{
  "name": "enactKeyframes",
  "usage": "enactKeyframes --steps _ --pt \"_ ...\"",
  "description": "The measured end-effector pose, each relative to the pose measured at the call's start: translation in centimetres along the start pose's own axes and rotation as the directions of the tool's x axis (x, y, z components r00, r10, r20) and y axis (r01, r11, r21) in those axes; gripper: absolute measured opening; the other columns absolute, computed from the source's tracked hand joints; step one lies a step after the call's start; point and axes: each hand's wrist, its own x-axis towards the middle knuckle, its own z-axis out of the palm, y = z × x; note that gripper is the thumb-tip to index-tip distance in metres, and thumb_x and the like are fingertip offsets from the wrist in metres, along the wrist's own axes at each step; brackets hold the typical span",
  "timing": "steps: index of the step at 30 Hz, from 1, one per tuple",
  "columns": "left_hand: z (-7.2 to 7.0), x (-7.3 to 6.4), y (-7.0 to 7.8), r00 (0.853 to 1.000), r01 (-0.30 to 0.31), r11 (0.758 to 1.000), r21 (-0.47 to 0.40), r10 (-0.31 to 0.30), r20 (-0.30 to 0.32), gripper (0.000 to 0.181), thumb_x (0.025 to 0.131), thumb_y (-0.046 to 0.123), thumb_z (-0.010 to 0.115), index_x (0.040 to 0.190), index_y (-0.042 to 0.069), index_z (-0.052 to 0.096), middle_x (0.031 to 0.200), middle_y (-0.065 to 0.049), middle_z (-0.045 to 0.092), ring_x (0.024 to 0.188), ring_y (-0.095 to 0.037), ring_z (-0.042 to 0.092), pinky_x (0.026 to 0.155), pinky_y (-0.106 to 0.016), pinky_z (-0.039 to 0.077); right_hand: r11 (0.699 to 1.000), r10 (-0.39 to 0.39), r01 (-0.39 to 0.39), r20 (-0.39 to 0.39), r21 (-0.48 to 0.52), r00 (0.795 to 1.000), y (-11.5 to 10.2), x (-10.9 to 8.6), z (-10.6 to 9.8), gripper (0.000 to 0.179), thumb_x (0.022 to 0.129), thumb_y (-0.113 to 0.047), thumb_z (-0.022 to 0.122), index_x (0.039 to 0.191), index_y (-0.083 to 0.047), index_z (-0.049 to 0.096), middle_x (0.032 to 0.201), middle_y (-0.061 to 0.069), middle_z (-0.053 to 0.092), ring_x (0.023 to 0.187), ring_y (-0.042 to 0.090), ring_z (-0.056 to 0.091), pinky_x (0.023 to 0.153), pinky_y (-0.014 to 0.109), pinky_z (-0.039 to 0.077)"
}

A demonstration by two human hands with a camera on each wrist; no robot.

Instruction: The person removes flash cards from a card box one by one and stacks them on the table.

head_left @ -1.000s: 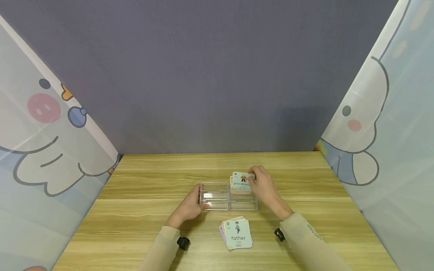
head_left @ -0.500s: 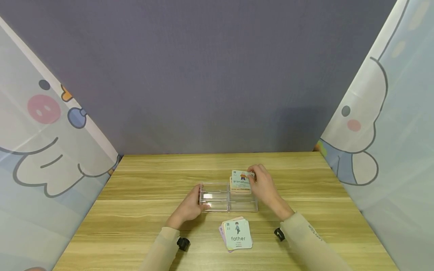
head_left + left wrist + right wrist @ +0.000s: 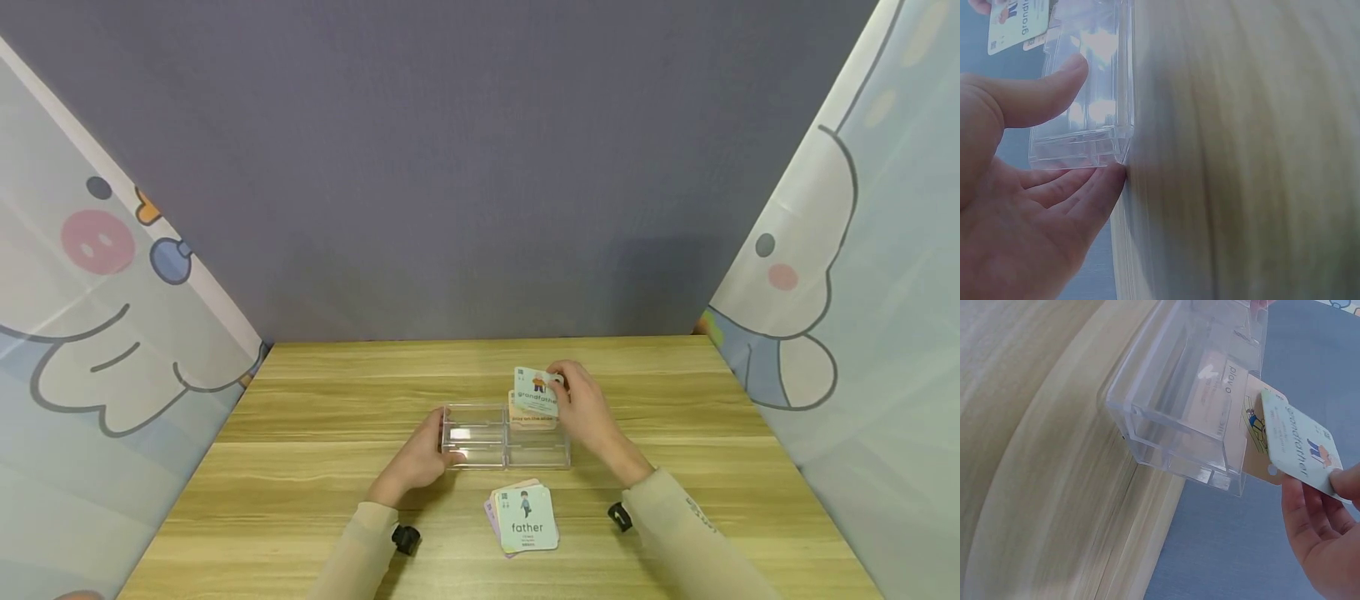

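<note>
A clear plastic card holder [image 3: 474, 456] with stepped compartments in two columns stands on the table. My left hand [image 3: 415, 454] grips its left end, thumb in front and fingers behind, as the left wrist view also shows. Between thumb and fingers my right hand [image 3: 588, 412] pinches the "grandfather" flashcard [image 3: 534, 390] by its right edge. That card is above the holder's back right compartment, where an orange-toned flashcard [image 3: 1252, 434] stands upright. In the right wrist view the held card overlaps the orange one; whether they touch I cannot tell.
In front of the holder lies a loose stack of flashcards [image 3: 527, 518], the "father" card on top and tinted edges showing beneath. The wood-grain table [image 3: 315, 467] ends at a grey backdrop [image 3: 480, 208]. Printed cartoon curtains [image 3: 97, 317] hang at both sides.
My right hand has lifted the "grandfather" card upward, leaving more of the orange-toned card visible below it. My left hand and the holder have stayed in place.
</note>
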Motion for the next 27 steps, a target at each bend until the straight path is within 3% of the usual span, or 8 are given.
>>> enactKeyframes --steps 8,17,27 --pt "-0.01 -0.03 -0.07 1.000 -0.006 1.000 -0.003 0.006 0.002 0.084 0.093 0.016 0.076 0.155 -0.007 0.023 0.146 -0.027 0.045 0.133 -0.045 0.048 0.109 -0.056 0.043 0.999 0.013 -0.013 0.001 0.033 1.000 -0.06 -0.08 -0.12 0.018 0.102 -0.002 0.058 0.120 -0.001 0.059 0.098 0.011 0.063 0.079 0.019 0.060 0.062 0.030 0.054" --pt "-0.06 -0.10 -0.07 1.000 -0.011 1.000 -0.012 0.011 0.003 0.085 0.093 0.016 0.075 0.155 -0.008 0.022 0.146 -0.028 0.044 0.132 -0.045 0.048 0.109 -0.056 0.043 0.993 0.054 -0.057 0.035 0.102 0.998 -0.16 -0.24 -0.43 0.018 0.103 -0.003 0.057 0.121 -0.002 0.058 0.082 0.005 0.053 0.068 0.017 0.049 0.055 0.026 0.042" --pt "0.03 0.04 -0.12 1.000 -0.004 1.000 -0.001 0.004 -0.005 0.086 0.093 0.015 0.076 0.156 -0.007 0.023 0.147 -0.027 0.044 0.131 -0.043 0.049 0.110 -0.055 0.043 0.983 0.108 -0.115 0.059 0.146 0.992 -0.55 -0.34 -1.00 0.019 0.104 -0.005 0.056 0.123 -0.004 0.058 0.085 0.007 0.056 0.072 0.019 0.050 0.057 0.026 0.044"
